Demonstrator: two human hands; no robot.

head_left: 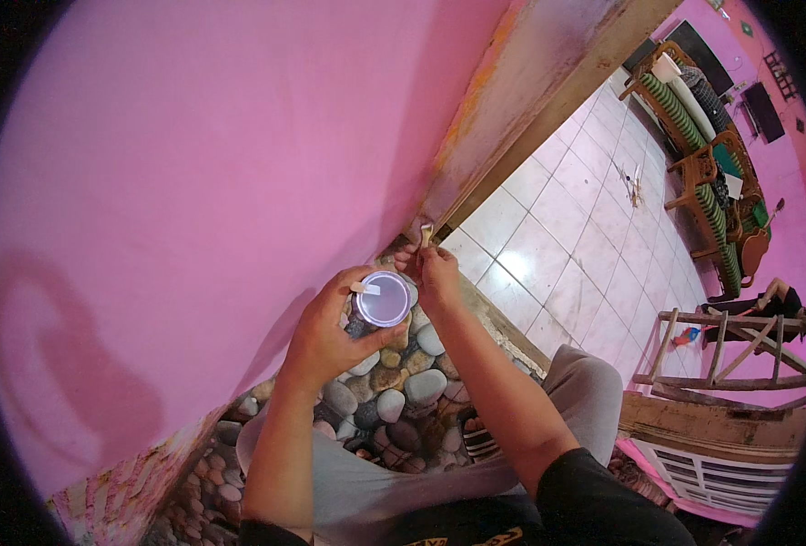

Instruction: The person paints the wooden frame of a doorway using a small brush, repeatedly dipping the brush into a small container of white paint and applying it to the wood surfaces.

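Left hand (330, 323): gripping cup (386, 300);
Right hand (435, 275): pinching what's probably a brush (426, 235) at edging's (512, 105) bottom corner;
Wall (221, 146): looking coated;
Edging: looking unfinished

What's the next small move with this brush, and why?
Perhaps draw the brush up the door jamb: the right hand holds its bristles near the jamb's foot, the surface above looks patchy, and the left hand holds the tub close by.

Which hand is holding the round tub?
The left hand has the round tub. The right hand is different: it pinches what looks like a small brush.
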